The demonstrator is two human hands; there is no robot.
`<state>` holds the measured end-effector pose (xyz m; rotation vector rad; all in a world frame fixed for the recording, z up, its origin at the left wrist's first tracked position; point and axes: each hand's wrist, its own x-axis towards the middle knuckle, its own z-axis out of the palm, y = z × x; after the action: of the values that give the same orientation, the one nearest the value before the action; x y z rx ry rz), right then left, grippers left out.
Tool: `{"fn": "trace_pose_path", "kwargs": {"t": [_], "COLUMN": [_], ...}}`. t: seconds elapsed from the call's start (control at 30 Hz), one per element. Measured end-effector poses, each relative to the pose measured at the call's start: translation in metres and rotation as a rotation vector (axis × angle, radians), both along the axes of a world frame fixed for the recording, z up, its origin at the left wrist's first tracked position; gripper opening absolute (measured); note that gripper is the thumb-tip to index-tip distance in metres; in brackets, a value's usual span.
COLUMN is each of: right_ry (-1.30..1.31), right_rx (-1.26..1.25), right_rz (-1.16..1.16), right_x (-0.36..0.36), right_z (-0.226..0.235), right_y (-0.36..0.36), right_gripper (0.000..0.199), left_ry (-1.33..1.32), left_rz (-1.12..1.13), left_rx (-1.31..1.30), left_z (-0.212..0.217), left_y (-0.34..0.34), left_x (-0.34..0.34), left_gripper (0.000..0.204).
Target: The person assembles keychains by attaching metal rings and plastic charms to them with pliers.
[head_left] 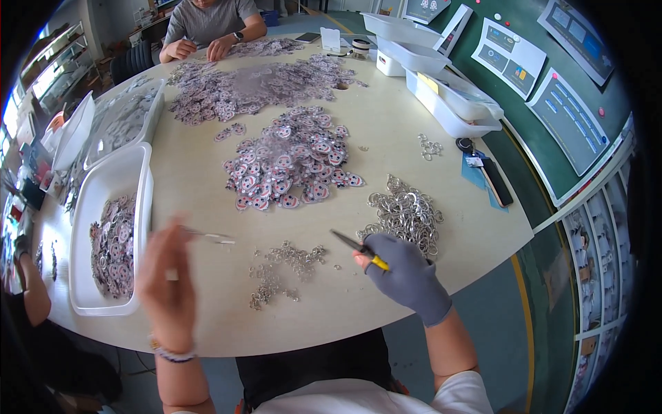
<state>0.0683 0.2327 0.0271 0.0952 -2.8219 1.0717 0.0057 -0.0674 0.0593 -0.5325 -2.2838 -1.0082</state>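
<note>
My left hand (167, 286), blurred by motion, is beside the white bin at the left. Its fingers are closed on a thin silvery tool (210, 236) whose exact kind is smeared. In a grey fingerless glove, my right hand (408, 277) grips pliers (349, 241) with dark slim jaws and a yellow handle, pointing to the upper left. Between the hands lies a loose spread of small metal rings and fittings (296, 259). Just beyond my right hand is a heap of silvery key rings with chains (407, 212). Flat, printed clear charms (283, 169) form a pile farther off.
A white bin (147, 186) holds more charms; a second tray (157, 110) stands behind it. Across the table a person (214, 31) works beside a wide charm heap (241, 90). White containers (441, 103), a few rings (429, 146) and a dark key fob (495, 181) lie right.
</note>
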Motion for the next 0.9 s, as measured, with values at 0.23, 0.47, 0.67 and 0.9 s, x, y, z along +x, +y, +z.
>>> {"fn": "trace_pose_path", "kwargs": {"t": [0.23,0.47,0.67,0.9], "right_ry": [-0.002,0.037,0.157,0.099], "right_rx": [0.444,0.642,0.551,0.474], "right_rz": [0.202,0.352,0.375,0.34], "right_x": [-0.017,-0.033,-0.039,-0.027], "right_z": [-0.008,-0.007,-0.01,-0.008], "right_y": [-0.026,-0.022,-0.025,-0.022], "right_gripper": [0.015,0.016,0.008,0.011], "left_ry": [0.084,-0.269,-0.191,-0.267], "left_rz": [0.608,-0.221,-0.096,-0.188], "left_rx": [-0.805,-0.365,-0.442,-0.306], "left_z": [0.002,-0.016,-0.048,-0.07], "left_y": [-0.103,0.019,0.091,0.099], "left_x": [-0.011,-0.071,-0.146,-0.165], "left_gripper": [0.041,0.03,0.029,0.024]}}
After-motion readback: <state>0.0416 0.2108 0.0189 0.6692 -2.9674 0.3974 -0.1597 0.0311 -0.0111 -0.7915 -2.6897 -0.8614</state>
